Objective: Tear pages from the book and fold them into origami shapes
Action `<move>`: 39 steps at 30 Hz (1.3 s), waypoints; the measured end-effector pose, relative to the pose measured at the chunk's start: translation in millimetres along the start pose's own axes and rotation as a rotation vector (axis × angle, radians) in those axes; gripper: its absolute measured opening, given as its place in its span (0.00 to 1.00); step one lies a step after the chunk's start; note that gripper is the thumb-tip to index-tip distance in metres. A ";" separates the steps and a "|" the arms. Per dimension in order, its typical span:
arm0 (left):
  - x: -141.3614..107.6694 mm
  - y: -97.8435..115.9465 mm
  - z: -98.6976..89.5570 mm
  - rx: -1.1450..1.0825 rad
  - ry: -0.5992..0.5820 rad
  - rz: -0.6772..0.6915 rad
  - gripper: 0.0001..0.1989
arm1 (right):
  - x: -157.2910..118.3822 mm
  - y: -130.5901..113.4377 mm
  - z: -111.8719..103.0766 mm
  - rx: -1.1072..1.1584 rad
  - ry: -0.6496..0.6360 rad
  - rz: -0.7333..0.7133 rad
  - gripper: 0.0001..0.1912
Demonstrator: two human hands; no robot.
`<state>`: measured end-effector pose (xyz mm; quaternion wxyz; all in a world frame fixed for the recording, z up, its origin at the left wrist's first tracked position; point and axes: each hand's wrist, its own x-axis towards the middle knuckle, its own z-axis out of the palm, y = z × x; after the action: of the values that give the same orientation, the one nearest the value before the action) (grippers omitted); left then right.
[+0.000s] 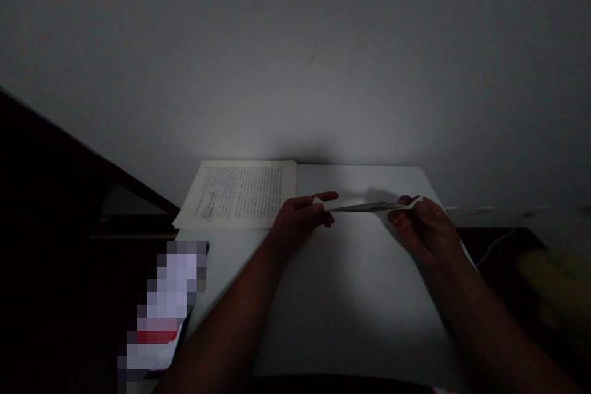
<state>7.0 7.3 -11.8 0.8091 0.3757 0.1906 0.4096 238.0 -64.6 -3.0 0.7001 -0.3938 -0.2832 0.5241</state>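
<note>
A thin folded piece of paper [364, 207] stretches between my two hands above the white table, seen almost edge-on. My left hand [302, 215] pinches its left end between thumb and fingers, with one finger reaching out past the corner. At the opposite end, my right hand [425, 225] grips the paper's other corner, its fingers curled underneath. The folds are hard to make out in the dim light. Printed sheets [244, 191] lie flat on the table just beyond my left hand.
The white table [351, 320] stands against a pale wall [314, 74]. At its left edge sits a device with a lit, blurred-out screen [170, 295]. A pale cable [501, 243] and a yellowish object [558, 283] are in the dark at right.
</note>
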 end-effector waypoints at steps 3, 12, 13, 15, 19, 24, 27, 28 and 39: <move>-0.4 0.7 2.0 0.004 -0.025 -0.059 0.11 | 0.7 2.6 -4.6 0.004 -0.037 -0.038 0.08; 2.3 -6.9 -0.9 0.152 0.068 -0.140 0.11 | 4.0 7.1 0.1 -0.052 0.009 -0.112 0.13; 3.3 -8.5 0.0 0.142 0.105 -0.089 0.11 | 3.6 9.9 3.2 -0.083 0.013 -0.121 0.14; 5.1 -12.3 3.5 0.136 0.179 0.013 0.10 | 0.9 18.0 10.3 -0.159 -0.019 -0.099 0.19; 4.7 -20.3 14.9 0.306 0.304 0.146 0.10 | -10.2 37.8 25.9 -0.488 -0.184 -0.012 0.06; 0.4 -27.8 28.9 0.433 0.371 0.155 0.07 | -18.9 46.0 39.8 -0.700 -0.060 -0.011 0.12; -0.1 -30.6 32.0 0.432 0.397 0.137 0.08 | -18.6 41.4 41.6 -0.712 -0.012 -0.084 0.14; 0.0 -31.2 32.0 0.433 0.408 0.135 0.10 | -18.5 39.8 41.5 -0.714 -0.003 -0.108 0.14; -1.0 -31.4 26.2 0.462 0.117 -0.029 0.15 | -21.7 41.5 34.3 -0.654 0.033 -0.162 0.14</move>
<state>38.9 -17.4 -18.8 0.6951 0.5238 0.3310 0.3647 182.8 -70.8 -19.7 0.5806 -0.5823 -0.4553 0.3414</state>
